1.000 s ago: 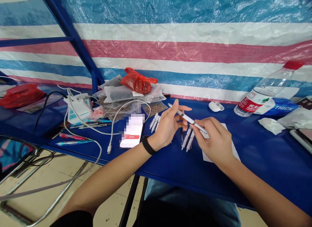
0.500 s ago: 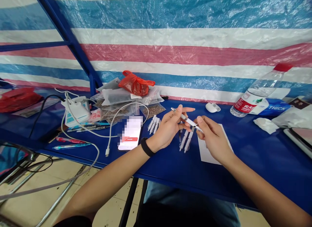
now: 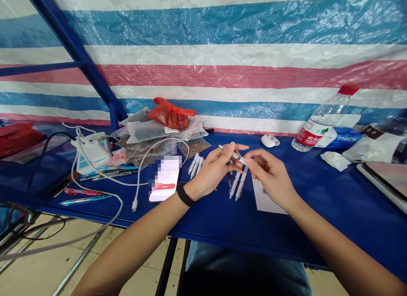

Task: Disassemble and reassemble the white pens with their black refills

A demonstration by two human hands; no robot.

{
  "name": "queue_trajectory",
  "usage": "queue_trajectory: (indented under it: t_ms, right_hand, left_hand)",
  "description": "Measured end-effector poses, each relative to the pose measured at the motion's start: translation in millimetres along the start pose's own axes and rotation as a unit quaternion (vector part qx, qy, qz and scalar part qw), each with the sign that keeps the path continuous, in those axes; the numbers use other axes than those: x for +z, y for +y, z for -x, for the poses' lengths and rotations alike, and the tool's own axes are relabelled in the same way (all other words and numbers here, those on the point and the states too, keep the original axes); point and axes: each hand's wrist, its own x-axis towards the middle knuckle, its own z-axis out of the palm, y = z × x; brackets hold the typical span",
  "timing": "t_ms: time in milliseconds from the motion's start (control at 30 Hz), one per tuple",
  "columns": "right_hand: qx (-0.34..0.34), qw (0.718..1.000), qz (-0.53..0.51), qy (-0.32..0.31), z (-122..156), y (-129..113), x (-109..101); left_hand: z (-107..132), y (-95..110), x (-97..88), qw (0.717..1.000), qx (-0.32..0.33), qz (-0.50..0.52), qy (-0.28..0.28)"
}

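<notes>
Over the table, a white pen [image 3: 236, 155] with a silver end slants between my two hands. My left hand [image 3: 216, 171], with a black band at the wrist, pinches it near the silver end between thumb and fingers. The fingertips of my right hand [image 3: 270, 173] close round its other end, which they partly hide. Below the hands lie white pens [image 3: 237, 186] that look wrapped in clear film. Several short white pen-like pieces [image 3: 194, 165] rest left of my left hand. A sheet of white paper [image 3: 270, 205] sits partly under my right hand.
A lit phone [image 3: 165, 179] and white cable [image 3: 137, 183] lie at left, near coloured pens [image 3: 85, 199] and a white power strip [image 3: 93, 154]. Clear bags [image 3: 146, 131] and a red bag [image 3: 171, 113] are piled behind. A water bottle [image 3: 313, 128] and white earbud case [image 3: 270, 141] stand at right.
My right hand has come nearer my left along the pen, and its fingers are more bent around the end. The view has shifted slightly. My left hand keeps its pinch.
</notes>
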Motion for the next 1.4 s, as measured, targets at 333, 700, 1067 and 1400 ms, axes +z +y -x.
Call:
queue_trajectory:
  t_ms: [333,700,1067,1400]
  right_hand:
    - [-0.038,0.996,0.081,-0.024,4.9,-1.4,-2.1]
    - [0.014,0.999,-0.038,-0.003,2.2,0.9,1.3]
    - [-0.016,0.999,-0.015,0.024,-0.1,-0.3,-1.0]
    - [-0.006,1.000,0.003,0.013,1.8,-1.6,-2.3]
  left_hand:
    - [-1.3,3.6,-1.9,0.995,-0.011,0.018,0.097]
    - [-2.0,6.8,-4.1,0.997,-0.007,0.031,0.068]
    - [-1.7,3.2,-7.6,0.999,-0.006,-0.002,0.038]
    - [-0.5,4.6,-4.3,0.999,0.008,-0.032,0.037]
